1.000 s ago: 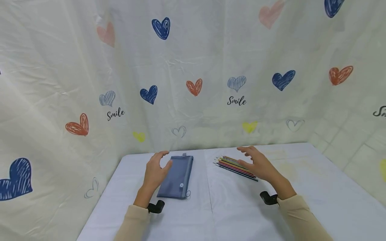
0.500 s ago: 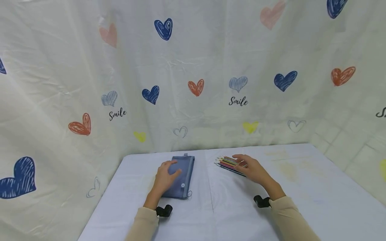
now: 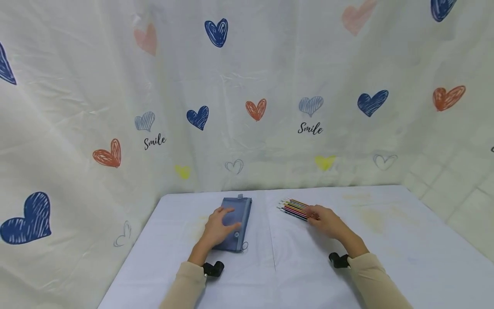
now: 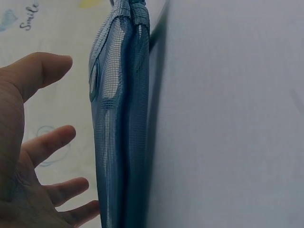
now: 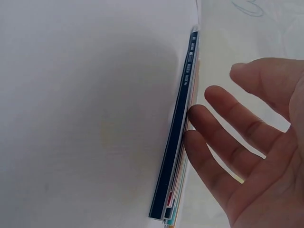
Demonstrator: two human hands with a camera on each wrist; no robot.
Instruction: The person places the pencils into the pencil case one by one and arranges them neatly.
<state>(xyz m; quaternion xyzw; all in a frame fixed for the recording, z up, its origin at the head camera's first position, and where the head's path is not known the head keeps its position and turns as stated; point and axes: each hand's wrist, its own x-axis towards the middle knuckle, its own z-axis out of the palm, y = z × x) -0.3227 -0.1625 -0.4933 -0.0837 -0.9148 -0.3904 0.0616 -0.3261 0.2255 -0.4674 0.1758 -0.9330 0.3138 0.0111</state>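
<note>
A blue mesh zip pouch [image 3: 237, 204] with a small round button lies flat on the white-covered table. My left hand [image 3: 216, 228] hovers over its near left part, thumb and fingers spread, holding nothing. In the left wrist view the fingertips stay beside the pouch [image 4: 124, 123]. To the right lies a bundle of coloured pencils [image 3: 292, 207], side by side on a slant. My right hand [image 3: 328, 222] covers their near end. The right wrist view shows loosely bent fingers, with fingertips right at the pencils [image 5: 175, 137] and the thumb apart.
The table [image 3: 270, 274] has a white cloth with a crease down its middle and faint yellowish stains [image 3: 372, 216] at the right. A white curtain [image 3: 278, 64] printed with hearts and "Smile" hangs behind it. A black wrist camera [image 3: 213, 269] sits on each wrist.
Both hands have come down and inward: the left over the pouch, the right onto the near end of the pencils. The right fingers have closed in somewhat. Pouch and pencils lie as before.
</note>
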